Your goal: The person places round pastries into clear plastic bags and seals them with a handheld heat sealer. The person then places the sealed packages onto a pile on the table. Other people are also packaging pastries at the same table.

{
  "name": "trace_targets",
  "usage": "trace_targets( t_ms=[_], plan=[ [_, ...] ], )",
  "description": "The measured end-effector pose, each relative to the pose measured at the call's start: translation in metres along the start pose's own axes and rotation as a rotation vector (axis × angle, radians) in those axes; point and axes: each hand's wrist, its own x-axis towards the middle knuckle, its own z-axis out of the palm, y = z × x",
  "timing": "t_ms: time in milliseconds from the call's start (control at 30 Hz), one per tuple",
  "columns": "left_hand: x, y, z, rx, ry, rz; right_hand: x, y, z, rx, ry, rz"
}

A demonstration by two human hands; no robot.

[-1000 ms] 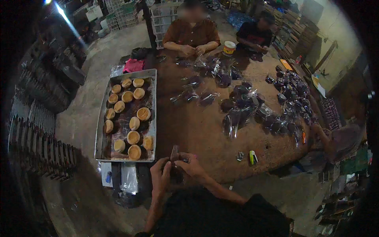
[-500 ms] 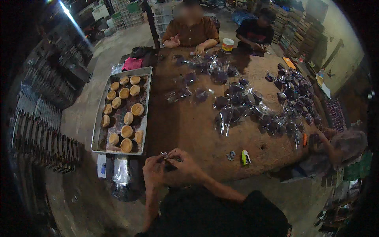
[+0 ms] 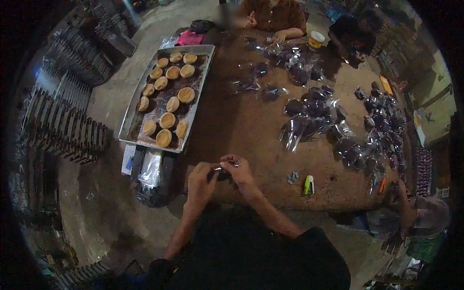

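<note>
Left hand [image 3: 200, 181] and right hand [image 3: 239, 170] pinch a small dark packet [image 3: 221, 175] at the near table edge [image 3: 270, 205]; a loosened grip could drop it.

Both hands meet in front of the chest, fingers pinched together.

The left hand [image 3: 200, 180] comes up from a bent forearm at the lower left, fingers curled toward the right. The right hand [image 3: 238, 170] reaches in from a forearm angled up from the lower right, knuckles up, fingertips closing toward the left hand's; they seem to touch, though the dim view blurs it.
</note>
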Motion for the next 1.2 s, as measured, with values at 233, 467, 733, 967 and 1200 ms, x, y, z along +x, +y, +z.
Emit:
trace_targets(
  t_ms=[233, 467, 733, 967, 1200],
  plan=[
    [0.005, -0.06, -0.006, -0.523, -0.119, -0.455, 0.009, 0.02, 0.034, -0.527, 0.077, -0.435],
    [0.016, -0.11, -0.012, -0.606, -0.152, -0.484, 0.057, 0.032, -0.019, -0.453, 0.092, -0.082],
    [0.035, -0.129, -0.025, -0.473, -0.18, -0.345, 0.053, 0.076, -0.051, -1.057, 0.098, -0.413],
    [0.033, -0.14, -0.003, -0.425, -0.291, -0.278, 0.062, 0.087, -0.045, -0.823, 0.119, -0.203],
    [0.027, -0.126, -0.003, -0.335, -0.302, -0.261, 0.064, 0.099, -0.055, -1.198, 0.141, -0.345]
  ],
)
